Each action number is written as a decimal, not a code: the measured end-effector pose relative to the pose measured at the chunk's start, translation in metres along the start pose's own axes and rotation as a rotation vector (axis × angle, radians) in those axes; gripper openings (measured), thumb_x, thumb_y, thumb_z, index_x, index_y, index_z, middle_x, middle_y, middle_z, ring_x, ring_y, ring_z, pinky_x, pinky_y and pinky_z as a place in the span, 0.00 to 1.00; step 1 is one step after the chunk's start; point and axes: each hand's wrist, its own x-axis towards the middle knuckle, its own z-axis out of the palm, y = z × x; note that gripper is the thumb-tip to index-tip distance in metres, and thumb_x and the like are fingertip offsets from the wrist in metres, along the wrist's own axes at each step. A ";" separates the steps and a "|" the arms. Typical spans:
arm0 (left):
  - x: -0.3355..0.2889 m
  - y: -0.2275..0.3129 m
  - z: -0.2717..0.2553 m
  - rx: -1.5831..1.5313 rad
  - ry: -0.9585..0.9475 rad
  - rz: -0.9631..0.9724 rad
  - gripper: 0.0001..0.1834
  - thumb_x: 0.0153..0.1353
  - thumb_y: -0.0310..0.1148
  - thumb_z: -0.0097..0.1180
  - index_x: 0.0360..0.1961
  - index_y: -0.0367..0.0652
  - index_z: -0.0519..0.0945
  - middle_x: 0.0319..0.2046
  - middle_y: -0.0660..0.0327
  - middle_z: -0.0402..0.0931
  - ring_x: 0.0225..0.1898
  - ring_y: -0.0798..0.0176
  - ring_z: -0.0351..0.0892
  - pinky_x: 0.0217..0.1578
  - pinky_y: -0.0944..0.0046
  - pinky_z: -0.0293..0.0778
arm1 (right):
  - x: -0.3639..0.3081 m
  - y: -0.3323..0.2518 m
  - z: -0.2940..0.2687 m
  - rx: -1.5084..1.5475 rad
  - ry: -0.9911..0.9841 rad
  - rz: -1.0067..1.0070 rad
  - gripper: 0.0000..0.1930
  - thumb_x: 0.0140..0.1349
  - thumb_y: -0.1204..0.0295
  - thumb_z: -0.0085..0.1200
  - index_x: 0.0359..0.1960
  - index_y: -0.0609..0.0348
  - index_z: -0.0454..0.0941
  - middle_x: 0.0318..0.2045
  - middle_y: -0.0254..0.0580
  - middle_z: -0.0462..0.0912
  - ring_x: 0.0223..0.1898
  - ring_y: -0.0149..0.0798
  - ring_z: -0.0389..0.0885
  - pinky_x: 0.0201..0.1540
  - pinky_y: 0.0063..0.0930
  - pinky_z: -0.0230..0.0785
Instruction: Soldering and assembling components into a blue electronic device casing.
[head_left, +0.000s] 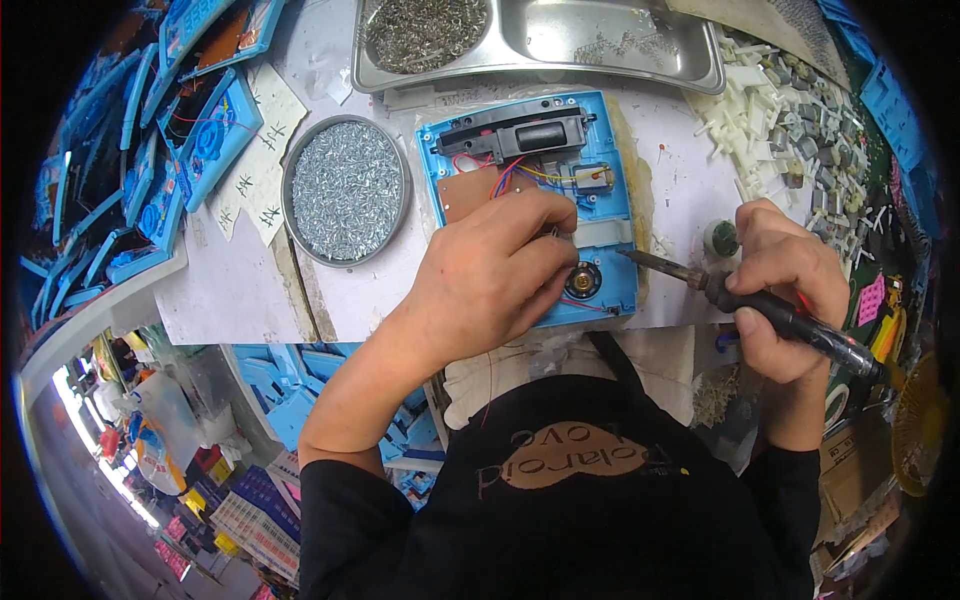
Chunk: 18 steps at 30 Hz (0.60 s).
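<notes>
Blue case [622,285] sits under the bent left hand [500,265], whose hold is hidden; right hand [797,268] grips a soldering iron [790,318].

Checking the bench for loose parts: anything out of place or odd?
White plastic parts lie in a jumbled heap on the table's right, unlike the metal pieces kept in the round dish. A thin red strand, likely wire, trails past the near edge by the left hand. No damage stands out.

Counter [680,305]: pale, dark seam [291,275] at left | far edge: two-compartment metal tray [540,70] | left: marked paper [275,120], round metal dish [340,263] | middle: open blue casing [602,207] | right: heaped white plastic parts [735,85]
</notes>
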 end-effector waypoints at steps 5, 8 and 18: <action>-0.002 0.001 -0.003 0.079 -0.037 0.056 0.13 0.48 0.24 0.69 0.37 0.41 0.83 0.45 0.55 0.79 0.42 0.50 0.82 0.39 0.55 0.80 | -0.021 -0.007 -0.017 0.024 0.115 -0.002 0.10 0.46 0.75 0.61 0.33 0.63 0.79 0.19 0.35 0.72 0.21 0.38 0.67 0.30 0.35 0.61; -0.004 0.003 -0.003 0.138 0.008 0.081 0.14 0.47 0.23 0.70 0.38 0.41 0.86 0.42 0.54 0.81 0.36 0.52 0.81 0.36 0.56 0.78 | -0.059 -0.011 -0.056 0.063 0.330 0.047 0.12 0.52 0.73 0.62 0.37 0.65 0.79 0.27 0.40 0.77 0.30 0.37 0.71 0.39 0.38 0.64; -0.004 0.009 0.003 0.120 0.118 0.073 0.14 0.47 0.19 0.69 0.37 0.41 0.88 0.44 0.53 0.82 0.29 0.61 0.76 0.31 0.63 0.73 | -0.141 -0.051 -0.209 -0.820 1.197 0.319 0.03 0.61 0.78 0.56 0.33 0.64 0.81 0.27 0.30 0.79 0.31 0.26 0.75 0.38 0.21 0.66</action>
